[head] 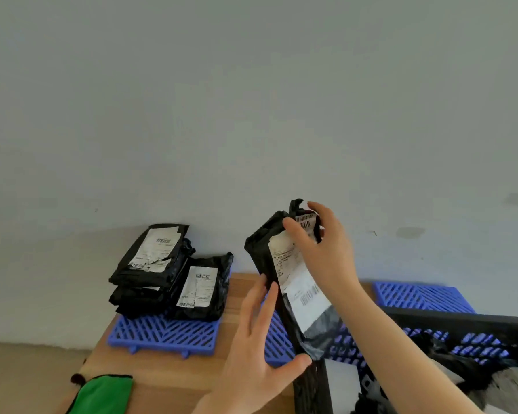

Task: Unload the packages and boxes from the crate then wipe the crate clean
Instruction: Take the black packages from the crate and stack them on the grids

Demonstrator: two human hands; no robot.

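A black plastic package (pixel 293 294) with white shipping labels stands tilted in the air above the table. My right hand (pixel 320 249) grips its upper end and my left hand (pixel 260 348) holds its lower edge, thumb under it. The black slatted crate (pixel 449 321) sits at the lower right with more black packages (pixel 473 369) inside. On the left, a stack of black labelled packages (pixel 153 270) rests on a blue plastic grid mat (pixel 165 336), with another package (pixel 204 289) leaning beside it.
A green cloth (pixel 102 394) lies at the front left corner of the wooden table (pixel 168 375). More blue grid mats (pixel 422 297) lie under and behind the crate. A pale wall stands right behind the table, and floor shows on the left.
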